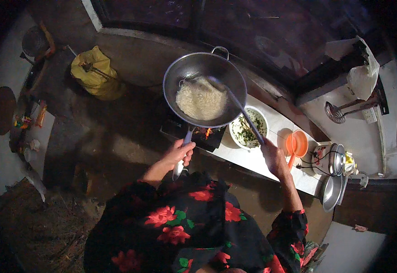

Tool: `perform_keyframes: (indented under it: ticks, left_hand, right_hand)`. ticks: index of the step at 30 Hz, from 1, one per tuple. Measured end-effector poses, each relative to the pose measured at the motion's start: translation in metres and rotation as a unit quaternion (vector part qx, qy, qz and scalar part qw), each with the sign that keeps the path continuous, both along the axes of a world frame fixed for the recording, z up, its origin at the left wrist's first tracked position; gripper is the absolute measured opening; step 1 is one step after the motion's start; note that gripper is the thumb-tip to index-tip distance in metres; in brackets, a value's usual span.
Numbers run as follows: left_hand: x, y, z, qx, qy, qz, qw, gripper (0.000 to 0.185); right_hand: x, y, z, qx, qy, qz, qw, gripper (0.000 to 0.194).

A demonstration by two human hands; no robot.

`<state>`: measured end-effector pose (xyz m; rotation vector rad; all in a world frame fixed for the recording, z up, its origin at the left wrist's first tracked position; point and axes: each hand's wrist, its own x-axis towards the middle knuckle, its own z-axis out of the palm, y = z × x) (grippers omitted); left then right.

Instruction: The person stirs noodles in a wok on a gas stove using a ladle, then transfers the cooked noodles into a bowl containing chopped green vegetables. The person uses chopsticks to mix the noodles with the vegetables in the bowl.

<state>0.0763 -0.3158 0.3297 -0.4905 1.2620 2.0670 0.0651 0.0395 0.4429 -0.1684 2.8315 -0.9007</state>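
My left hand (pixel 179 153) grips the long handle of a dark wok (pixel 174 73), which sits over a black gas stove (pixel 171 131) with an orange flame showing below the rim. Pale thin noodles (pixel 202 99) lie in a mound in the bottom of the wok. In my right hand (pixel 273 157) is the handle of a purple-grey spatula (pixel 241 108); its head rests at the right side of the noodles. Under the spatula's handle, to the right of the wok, stands a white bowl (pixel 266 119) holding chopped greens in a pale mixture.
An orange ladle-shaped scoop (pixel 297 143), a rice cooker (pixel 323 160) and a metal basin (pixel 332 194) stand along the white tiled counter (pixel 249 160). Skimmers (pixel 335 112) hang on the right wall. A yellow sack (pixel 97 76) is on the floor at left.
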Motion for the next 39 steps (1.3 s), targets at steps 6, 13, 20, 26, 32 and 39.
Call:
perform_keyframes:
  ticks: [6,13,20,26,32,39]
  left_hand:
    - [0.001,-0.004,0.003,0.001,-0.002,-0.008,1.0,0.022]
    - [0.001,-0.003,0.002,0.004,0.007,0.0,1.0,0.022]
    - [0.002,-0.003,0.003,-0.03,0.021,-0.005,0.999,0.021]
    - [0.003,-0.001,0.01,-0.04,0.019,0.01,0.999,0.022]
    - [0.002,-0.003,0.009,-0.042,0.001,0.005,0.999,0.021]
    - [0.003,-0.001,0.015,-0.05,0.001,0.009,0.999,0.021]
  right_hand:
    - [-0.06,-0.035,-0.021,-0.037,0.05,-0.009,0.998,0.035]
    - [-0.08,-0.058,-0.034,-0.021,0.057,0.078,0.995,0.031]
    - [-0.054,-0.022,0.006,0.026,0.039,0.166,0.985,0.034]
    - [-0.043,0.043,0.012,0.046,-0.021,0.118,0.992,0.037]
    - [-0.057,0.03,-0.006,0.015,-0.084,-0.001,0.996,0.038]
    - [-0.053,-0.012,-0.037,-0.281,-0.283,-0.017,0.917,0.024]
